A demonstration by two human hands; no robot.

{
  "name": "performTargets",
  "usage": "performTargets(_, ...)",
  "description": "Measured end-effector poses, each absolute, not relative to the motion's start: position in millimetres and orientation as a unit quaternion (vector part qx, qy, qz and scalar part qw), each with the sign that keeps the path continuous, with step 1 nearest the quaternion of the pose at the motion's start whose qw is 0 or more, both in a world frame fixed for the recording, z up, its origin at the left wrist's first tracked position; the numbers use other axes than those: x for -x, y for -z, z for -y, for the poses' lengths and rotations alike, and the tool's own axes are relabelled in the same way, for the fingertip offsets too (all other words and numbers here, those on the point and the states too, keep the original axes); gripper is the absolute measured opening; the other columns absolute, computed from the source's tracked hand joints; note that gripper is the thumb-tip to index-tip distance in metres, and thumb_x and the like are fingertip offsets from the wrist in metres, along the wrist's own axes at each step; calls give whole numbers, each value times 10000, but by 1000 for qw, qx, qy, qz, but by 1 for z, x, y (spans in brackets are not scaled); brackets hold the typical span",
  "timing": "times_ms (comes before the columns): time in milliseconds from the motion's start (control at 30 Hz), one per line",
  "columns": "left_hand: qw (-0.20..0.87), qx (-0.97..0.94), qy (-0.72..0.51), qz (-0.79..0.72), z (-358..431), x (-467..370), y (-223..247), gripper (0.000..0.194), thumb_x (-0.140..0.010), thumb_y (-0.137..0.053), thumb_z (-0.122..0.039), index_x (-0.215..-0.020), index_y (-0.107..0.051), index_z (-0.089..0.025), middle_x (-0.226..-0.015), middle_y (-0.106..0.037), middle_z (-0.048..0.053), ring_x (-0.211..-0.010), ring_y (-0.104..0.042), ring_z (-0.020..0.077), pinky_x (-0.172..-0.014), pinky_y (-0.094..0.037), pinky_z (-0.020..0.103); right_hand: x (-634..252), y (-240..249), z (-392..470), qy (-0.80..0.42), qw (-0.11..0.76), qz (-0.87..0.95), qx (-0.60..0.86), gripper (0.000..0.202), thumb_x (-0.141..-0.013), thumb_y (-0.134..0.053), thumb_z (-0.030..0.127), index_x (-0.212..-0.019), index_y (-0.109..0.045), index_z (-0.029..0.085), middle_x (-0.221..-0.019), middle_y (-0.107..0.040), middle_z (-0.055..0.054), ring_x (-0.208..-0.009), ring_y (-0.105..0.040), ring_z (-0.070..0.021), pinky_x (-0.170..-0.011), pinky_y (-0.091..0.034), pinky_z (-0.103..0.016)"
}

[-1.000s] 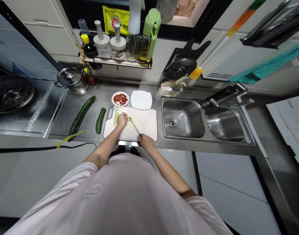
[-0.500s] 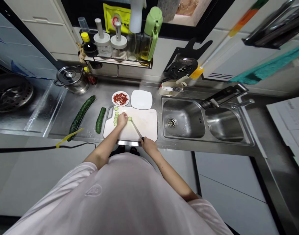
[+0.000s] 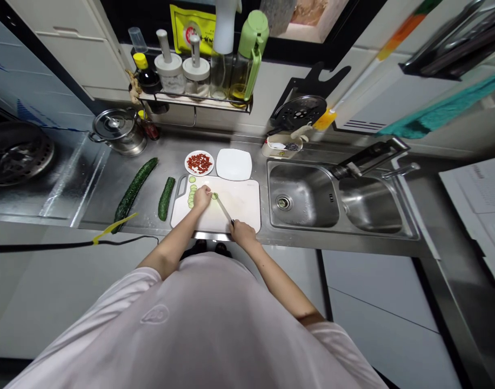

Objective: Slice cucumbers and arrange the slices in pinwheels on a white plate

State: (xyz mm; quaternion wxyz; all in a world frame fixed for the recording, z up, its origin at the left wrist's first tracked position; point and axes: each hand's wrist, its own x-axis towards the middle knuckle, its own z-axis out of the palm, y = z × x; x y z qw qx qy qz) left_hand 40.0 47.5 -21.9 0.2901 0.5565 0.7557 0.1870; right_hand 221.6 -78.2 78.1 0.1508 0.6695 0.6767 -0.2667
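Observation:
On the white cutting board [image 3: 241, 208], a round cucumber slice [image 3: 215, 195] lies under the tip of a knife [image 3: 223, 208]. My right hand [image 3: 243, 233] is closed around the knife's dark handle, near the board's front edge. The fingers of my left hand [image 3: 202, 198] are bent and drawn together at the slice's left edge; their exact contact is too small to see. More cucumber slices [image 3: 192, 197] overlap in a row left of that hand, partly hidden by it. A cut cucumber [image 3: 166, 199] lies beside the board, and a longer cucumber [image 3: 135, 189] farther left.
Behind the board are a plate of chopped red pieces [image 3: 199, 162] and a white square plate [image 3: 234, 164]. A double sink [image 3: 304, 194] borders the board's right side. A lidded pot [image 3: 120, 132] stands back left, under a condiment shelf [image 3: 199, 101]. A black cable [image 3: 69, 246] crosses front left.
My right hand and the knife have shifted slightly left and away from me, so the blade now reaches across the slice. My left hand has barely moved.

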Motion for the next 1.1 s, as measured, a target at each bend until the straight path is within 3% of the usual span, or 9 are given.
performTargets(1100,285,-561,-182,-755,-48,-40,25,136,-797,-592,-229,-925,-638,-230,-869,-674,25,-847,-613,174,-736,-410,261,-233,-92,92,283,172,-671,-663,385,-982,-340,383,-1104,-608,135,-1054,-681,-162,-994,-648,-257,-787,-451,-322)
